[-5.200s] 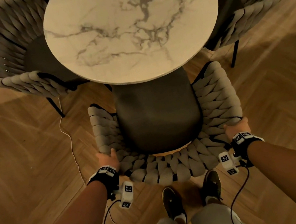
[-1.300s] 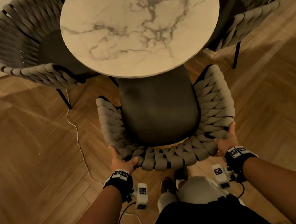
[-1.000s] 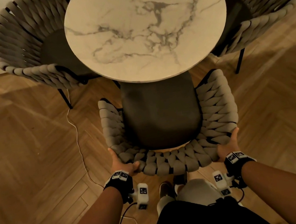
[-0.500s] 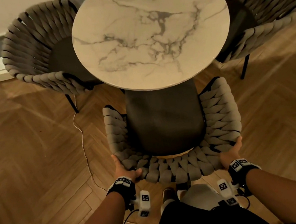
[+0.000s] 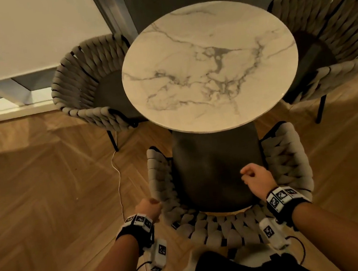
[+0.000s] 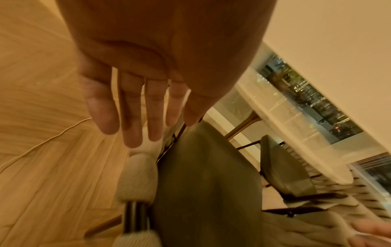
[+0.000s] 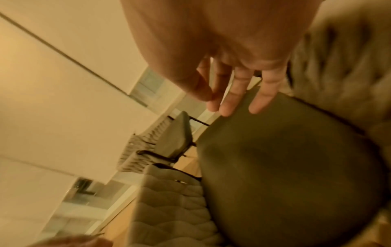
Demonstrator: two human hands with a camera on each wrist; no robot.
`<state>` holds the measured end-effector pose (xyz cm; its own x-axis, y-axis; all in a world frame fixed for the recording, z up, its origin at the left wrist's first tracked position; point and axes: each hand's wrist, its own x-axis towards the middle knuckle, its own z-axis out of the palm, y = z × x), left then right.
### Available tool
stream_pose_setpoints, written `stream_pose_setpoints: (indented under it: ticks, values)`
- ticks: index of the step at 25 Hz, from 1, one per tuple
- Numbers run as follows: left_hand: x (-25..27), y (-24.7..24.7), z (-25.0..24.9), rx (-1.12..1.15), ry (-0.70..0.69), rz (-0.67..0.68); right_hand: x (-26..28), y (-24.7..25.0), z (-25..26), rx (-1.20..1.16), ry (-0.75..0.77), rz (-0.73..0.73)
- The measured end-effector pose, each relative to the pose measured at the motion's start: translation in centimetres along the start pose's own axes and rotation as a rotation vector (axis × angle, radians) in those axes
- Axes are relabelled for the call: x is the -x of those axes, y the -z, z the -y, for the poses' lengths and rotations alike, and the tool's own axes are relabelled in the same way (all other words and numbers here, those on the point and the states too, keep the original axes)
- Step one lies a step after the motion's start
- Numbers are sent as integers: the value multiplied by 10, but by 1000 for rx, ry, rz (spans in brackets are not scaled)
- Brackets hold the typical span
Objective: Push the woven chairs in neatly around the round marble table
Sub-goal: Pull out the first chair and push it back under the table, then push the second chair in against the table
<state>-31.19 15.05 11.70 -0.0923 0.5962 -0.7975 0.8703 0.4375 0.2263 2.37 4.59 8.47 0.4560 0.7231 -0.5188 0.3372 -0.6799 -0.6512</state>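
Note:
The round marble table [image 5: 209,65] stands ahead with three woven grey chairs around it. The near chair [image 5: 287,165] is tucked in, its dark seat [image 5: 218,171] partly under the tabletop. My left hand [image 5: 148,209] hovers just outside the chair's left arm, fingers straight and holding nothing [image 6: 135,110]. My right hand [image 5: 257,178] hangs above the seat's right side, fingers loosely relaxed and empty [image 7: 237,95]. The left chair [image 5: 84,98] and right chair [image 5: 335,37] sit pushed against the table.
A thin white cable [image 5: 117,179] runs across the herringbone wood floor [image 5: 44,202] left of the near chair. A white wall and window frame [image 5: 15,90] stand behind the left chair. My legs are right behind the chair back [image 5: 222,231].
Both hands have let go of the near chair's back rim and lifted forward. The view has tilted up, showing the whole table and the wall.

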Motion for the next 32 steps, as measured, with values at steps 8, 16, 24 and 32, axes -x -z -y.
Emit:
stream_pose_setpoints:
  ticks: [8, 16, 24, 32]
  values:
    - [-23, 97, -17, 72, -98, -84, -29, -46, 138, -40, 208, 172]
    - [-169, 242, -25, -188, -254, -188, -93, -144, 281, 69, 244, 203]
    - [-352, 394, -34, -293, -327, -231, -205, -292, 426, 221, 143, 251]
    - [-446, 446, -36, -606, -370, -417, -290, -395, 508, 525, 160, 259]
